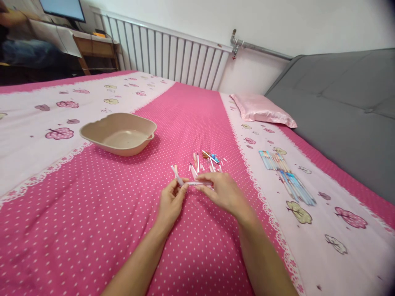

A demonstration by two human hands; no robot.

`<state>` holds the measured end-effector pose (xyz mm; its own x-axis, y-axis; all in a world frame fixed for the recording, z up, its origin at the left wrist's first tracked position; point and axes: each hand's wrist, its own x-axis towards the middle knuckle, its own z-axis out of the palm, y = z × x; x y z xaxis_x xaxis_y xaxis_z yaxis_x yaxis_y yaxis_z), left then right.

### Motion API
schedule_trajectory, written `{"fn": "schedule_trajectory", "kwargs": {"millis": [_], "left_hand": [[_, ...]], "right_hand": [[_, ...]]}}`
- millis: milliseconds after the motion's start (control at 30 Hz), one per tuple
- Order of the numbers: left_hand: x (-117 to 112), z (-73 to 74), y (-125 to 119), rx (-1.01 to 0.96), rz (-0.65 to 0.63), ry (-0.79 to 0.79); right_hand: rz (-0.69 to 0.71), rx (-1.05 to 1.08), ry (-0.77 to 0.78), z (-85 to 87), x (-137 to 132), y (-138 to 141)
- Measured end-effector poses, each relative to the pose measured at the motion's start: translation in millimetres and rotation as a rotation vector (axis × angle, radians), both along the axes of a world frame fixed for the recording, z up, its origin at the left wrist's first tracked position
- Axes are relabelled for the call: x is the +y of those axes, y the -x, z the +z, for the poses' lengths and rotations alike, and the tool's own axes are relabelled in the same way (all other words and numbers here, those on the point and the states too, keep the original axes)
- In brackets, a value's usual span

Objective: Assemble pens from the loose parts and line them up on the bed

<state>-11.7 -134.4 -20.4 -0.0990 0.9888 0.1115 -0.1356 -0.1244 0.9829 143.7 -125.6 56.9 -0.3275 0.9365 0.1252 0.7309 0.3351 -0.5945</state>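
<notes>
My left hand (171, 201) is closed around slim pale pen pieces (177, 174) that stick up from its fingers. A whitish pen barrel (193, 183) spans the gap between my two hands, nearly level. My right hand (224, 191) pinches the far end of that barrel; its fingertips cover part of it. Just beyond my hands, loose pen parts (198, 162) lie on the pink dotted bedspread (197, 246), thin white and dark-tipped sticks and small caps among them. Small blue (215, 158) and brown pieces (205, 155) lie there too, too small to name.
A beige plastic basin (123, 150) sits at the left. Two rows of pens (296, 187) lie on the right, near a pink pillow (262, 110) and a grey headboard (345, 90). Behind are a white radiator (166, 49), a desk (92, 47) with a monitor (63, 9), and a seated person (27, 51).
</notes>
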Motion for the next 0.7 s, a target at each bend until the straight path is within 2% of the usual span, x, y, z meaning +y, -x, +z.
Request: {"fn": "schedule_trajectory", "kwargs": {"millis": [100,200,267,367,400,467,567,700], "left_hand": [[-0.5,-1.1,0.3,0.012,-0.003,0.014],[-1.8,0.6,-0.1,-0.007,-0.011,0.043],[-2.9,3.3,-0.6,-0.02,-0.027,0.067],[-4.7,7.4,-1.4,-0.048,-0.052,0.088],[-5.4,8.4,-1.5,-0.053,-0.072,0.092],[-6.9,9.9,-1.3,-0.044,-0.142,0.099],[-9.3,10.8,-0.3,-0.01,-0.29,0.096],[-11.4,9.4,1.0,0.013,-0.476,0.107]], "right_hand": [[0.011,-0.064,0.003,-3.0,-2.9,7.8],[0.007,-0.016,0.076,-7.0,1.7,6.2],[-0.008,0.156,0.249,-11.1,10.0,1.4],[-0.105,0.687,0.652,-19.1,26.0,-6.2],[-0.148,0.835,0.728,-21.8,30.8,-8.1],[-0.219,1.019,0.778,-26.3,38.2,-10.3],[-0.288,1.184,0.825,-29.6,43.0,-10.3],[-0.319,1.274,0.868,-29.9,42.4,-7.4]]}}
